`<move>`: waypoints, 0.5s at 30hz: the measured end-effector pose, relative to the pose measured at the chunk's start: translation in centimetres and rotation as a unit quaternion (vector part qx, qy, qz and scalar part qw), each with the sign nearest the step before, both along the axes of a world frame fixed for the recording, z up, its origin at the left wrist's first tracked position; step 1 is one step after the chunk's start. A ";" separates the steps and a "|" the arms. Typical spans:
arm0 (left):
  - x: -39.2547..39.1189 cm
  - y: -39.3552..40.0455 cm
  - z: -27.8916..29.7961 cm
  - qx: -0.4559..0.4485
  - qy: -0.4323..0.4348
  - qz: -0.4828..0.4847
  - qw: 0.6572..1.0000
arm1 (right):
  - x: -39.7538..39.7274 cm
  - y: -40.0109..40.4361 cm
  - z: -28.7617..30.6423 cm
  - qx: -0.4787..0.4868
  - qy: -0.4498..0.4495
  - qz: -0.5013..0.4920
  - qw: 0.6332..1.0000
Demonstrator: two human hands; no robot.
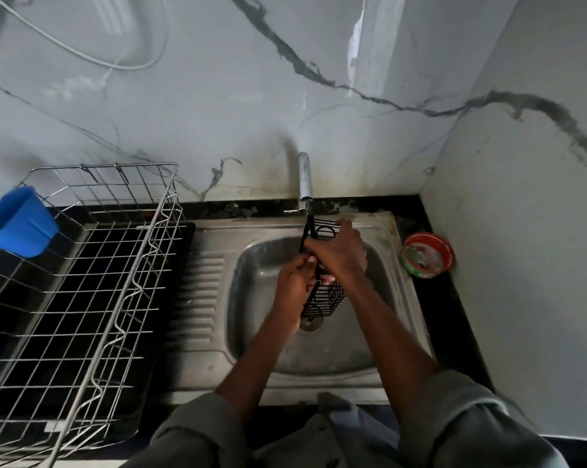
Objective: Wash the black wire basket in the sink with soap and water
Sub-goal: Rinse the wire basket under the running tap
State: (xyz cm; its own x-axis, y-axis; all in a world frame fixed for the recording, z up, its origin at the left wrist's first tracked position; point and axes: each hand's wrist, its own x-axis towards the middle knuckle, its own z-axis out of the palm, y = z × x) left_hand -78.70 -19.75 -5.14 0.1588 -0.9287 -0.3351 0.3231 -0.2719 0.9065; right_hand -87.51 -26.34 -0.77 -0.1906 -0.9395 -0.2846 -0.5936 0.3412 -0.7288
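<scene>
A narrow black wire basket (pixel 329 300) is held on edge over the steel sink (pixel 251 332), its top end just below the faucet (pixel 304 179). My right hand (pixel 339 249) grips the basket's upper part from the right, fingers curled over the wires. My left hand (pixel 297 282) holds the basket's left edge near its middle, thumb against the frame. The middle of the basket is hidden behind both hands. Whether water is running I cannot tell.
A large steel wire dish rack (pixel 92 282) stands on the counter to the left, with a blue plastic cup (pixel 18 221) on its far left corner. A round red and green soap tub (pixel 427 255) sits at the sink's right edge. Marble walls enclose the back and right.
</scene>
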 end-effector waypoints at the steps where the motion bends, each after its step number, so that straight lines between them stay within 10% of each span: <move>1: 0.9 -0.2 -0.3 0.016 -0.031 -0.018 0.999 | -0.2 0.0 0.0 -0.008 -0.007 0.005 1.000; 15: 6.3 -7.2 -3.1 0.173 0.027 0.023 0.984 | -1.7 -2.4 1.5 -0.074 0.016 0.121 0.990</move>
State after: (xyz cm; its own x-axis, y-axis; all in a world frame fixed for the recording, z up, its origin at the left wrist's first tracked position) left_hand -72.36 -27.00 -8.25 0.1716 -0.7501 -0.6387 0.3870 -0.5449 0.7439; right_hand -89.24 -28.73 0.69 0.0382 -0.9896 -0.1388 -0.6689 0.0779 -0.7392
